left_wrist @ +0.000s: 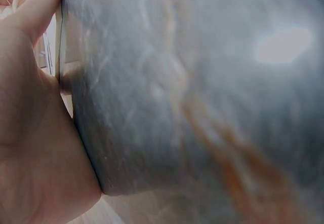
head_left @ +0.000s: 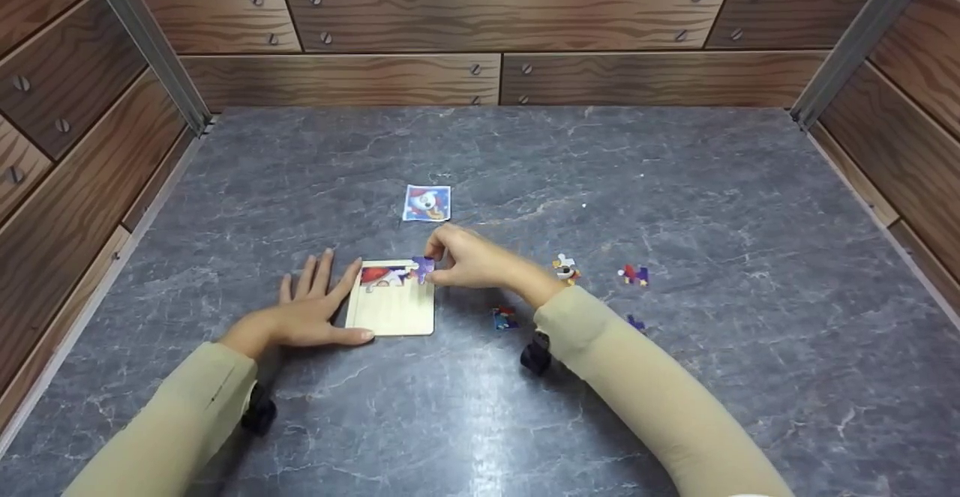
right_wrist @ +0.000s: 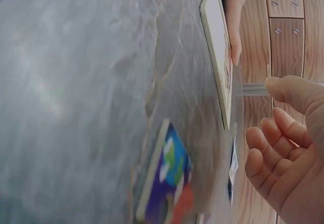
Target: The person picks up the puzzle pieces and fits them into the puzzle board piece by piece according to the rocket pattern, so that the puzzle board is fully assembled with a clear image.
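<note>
A cream puzzle board point(head_left: 391, 311) lies on the table, with a strip of red, white and purple puzzle pieces point(head_left: 382, 276) along its far side. My left hand point(head_left: 311, 317) is spread flat, its thumb and index finger along the board's left side. At the far right corner, my right hand point(head_left: 472, 257) pinches a purple puzzle piece point(head_left: 424, 267) between thumb and fingers, over the board in the head view. That piece shows only as a thin edge point(right_wrist: 268, 72) in the right wrist view. The left wrist view shows mostly my palm point(left_wrist: 35, 148) and blurred tabletop.
Loose pieces lie to the right: a blue and red one point(head_left: 505, 318), a white one point(head_left: 565, 268), a red and purple one point(head_left: 634, 275) and a purple one point(head_left: 635, 323) near my right sleeve. Beyond the board lies a small picture card point(head_left: 427, 203). Wood-patterned walls point(head_left: 495, 13) enclose the table.
</note>
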The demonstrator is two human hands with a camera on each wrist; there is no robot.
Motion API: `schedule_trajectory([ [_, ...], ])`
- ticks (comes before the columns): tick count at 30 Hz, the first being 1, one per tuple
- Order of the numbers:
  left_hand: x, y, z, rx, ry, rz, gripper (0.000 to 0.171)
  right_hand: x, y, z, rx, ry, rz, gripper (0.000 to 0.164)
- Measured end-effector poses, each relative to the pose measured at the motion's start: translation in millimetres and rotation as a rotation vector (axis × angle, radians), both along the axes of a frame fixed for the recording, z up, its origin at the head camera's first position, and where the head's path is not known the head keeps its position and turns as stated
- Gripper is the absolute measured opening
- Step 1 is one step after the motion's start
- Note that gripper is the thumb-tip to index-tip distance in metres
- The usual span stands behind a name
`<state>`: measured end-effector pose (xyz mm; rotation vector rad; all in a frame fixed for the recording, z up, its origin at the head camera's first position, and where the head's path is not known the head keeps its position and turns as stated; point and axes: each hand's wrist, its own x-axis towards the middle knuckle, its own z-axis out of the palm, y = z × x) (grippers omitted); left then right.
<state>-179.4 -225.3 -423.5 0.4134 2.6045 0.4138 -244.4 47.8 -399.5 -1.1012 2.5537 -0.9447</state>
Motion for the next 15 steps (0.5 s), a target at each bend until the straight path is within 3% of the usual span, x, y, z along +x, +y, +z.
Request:
schedule_trajectory([
  [15,-0.1,-0.8,-1.0,0.004,0.000,0.003,0.111,-2.5,-17.7,-11.7,0.129,-0.004,-0.059,0.029],
])
